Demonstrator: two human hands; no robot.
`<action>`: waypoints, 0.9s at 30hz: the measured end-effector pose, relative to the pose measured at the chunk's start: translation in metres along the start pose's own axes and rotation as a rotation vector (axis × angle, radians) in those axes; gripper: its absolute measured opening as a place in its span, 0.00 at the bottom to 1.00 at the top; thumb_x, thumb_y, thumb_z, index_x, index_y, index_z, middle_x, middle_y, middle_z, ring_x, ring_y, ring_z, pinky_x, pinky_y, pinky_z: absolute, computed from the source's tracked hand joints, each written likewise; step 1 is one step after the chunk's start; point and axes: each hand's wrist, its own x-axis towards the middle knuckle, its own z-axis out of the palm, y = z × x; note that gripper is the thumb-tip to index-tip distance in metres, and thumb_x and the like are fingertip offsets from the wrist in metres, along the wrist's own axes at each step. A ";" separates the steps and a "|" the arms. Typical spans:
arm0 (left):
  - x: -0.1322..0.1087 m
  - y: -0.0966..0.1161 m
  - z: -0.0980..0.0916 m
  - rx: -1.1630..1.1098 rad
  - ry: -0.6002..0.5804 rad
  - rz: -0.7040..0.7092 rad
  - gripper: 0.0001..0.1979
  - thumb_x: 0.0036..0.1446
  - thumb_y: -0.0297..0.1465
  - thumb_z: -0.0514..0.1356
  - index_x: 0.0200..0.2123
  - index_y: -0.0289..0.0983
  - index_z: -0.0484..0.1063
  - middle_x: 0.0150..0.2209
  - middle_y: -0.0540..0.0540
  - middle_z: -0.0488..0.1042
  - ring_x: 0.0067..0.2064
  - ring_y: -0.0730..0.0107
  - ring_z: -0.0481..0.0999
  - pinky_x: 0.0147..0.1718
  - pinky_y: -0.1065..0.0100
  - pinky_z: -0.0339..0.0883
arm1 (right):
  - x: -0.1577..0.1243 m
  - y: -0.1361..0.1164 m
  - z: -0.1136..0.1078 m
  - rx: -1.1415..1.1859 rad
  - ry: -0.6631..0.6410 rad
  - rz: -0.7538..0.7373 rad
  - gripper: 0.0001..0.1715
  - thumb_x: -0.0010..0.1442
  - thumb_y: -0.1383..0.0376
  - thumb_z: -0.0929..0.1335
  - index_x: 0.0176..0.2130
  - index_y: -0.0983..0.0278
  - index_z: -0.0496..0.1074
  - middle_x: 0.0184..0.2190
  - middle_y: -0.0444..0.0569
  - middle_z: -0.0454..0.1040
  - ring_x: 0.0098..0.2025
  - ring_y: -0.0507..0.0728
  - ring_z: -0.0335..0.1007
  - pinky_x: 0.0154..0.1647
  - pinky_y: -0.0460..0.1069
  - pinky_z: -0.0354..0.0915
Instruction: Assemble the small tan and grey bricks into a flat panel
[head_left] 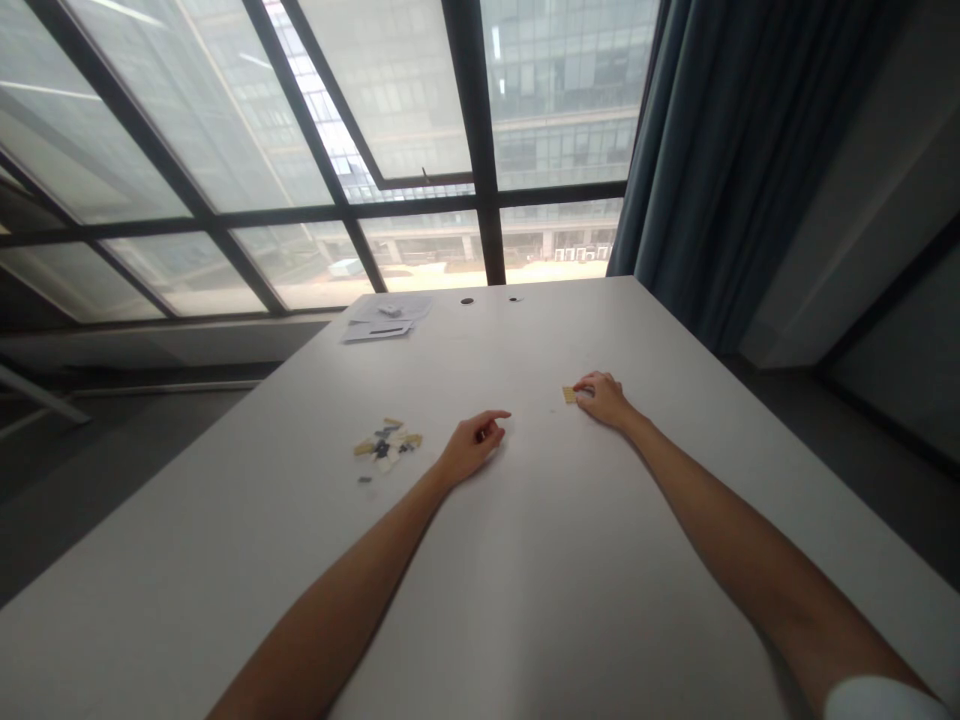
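Note:
My right hand (604,400) rests on the table with its fingers bent in a pinch at the right edge of a group of small yellow strips (568,395) lying side by side. A bit of a small grey piece shows under these fingers, mostly hidden. My left hand (471,445) hovers at or just over the tabletop, index finger stretched out and thumb apart, with nothing visible in it. Left of it lies a loose pile of small flat pieces (386,447), cream, yellow and dark grey. One grey piece (364,480) sits apart, nearer to me.
The white table (465,600) reaches toward the large windows. Papers (382,318) with a small white object on them lie at its far left corner. Two dark round holes (466,301) are near the far edge. A blue curtain (697,180) hangs at the right.

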 end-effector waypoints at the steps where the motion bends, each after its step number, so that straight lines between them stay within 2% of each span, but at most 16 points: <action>1: 0.000 0.000 0.000 0.001 -0.001 -0.003 0.20 0.62 0.39 0.58 0.52 0.35 0.75 0.25 0.52 0.68 0.26 0.75 0.62 0.27 0.72 0.56 | 0.000 0.000 0.000 -0.001 0.001 0.001 0.13 0.54 0.66 0.69 0.41 0.60 0.81 0.48 0.51 0.77 0.54 0.63 0.67 0.55 0.57 0.59; 27: 0.000 -0.002 0.000 0.044 -0.010 -0.003 0.19 0.62 0.38 0.57 0.52 0.35 0.75 0.26 0.52 0.68 0.26 0.76 0.62 0.28 0.73 0.57 | -0.001 0.006 -0.002 0.001 -0.032 -0.056 0.16 0.53 0.62 0.72 0.43 0.61 0.80 0.51 0.51 0.76 0.56 0.63 0.66 0.56 0.56 0.58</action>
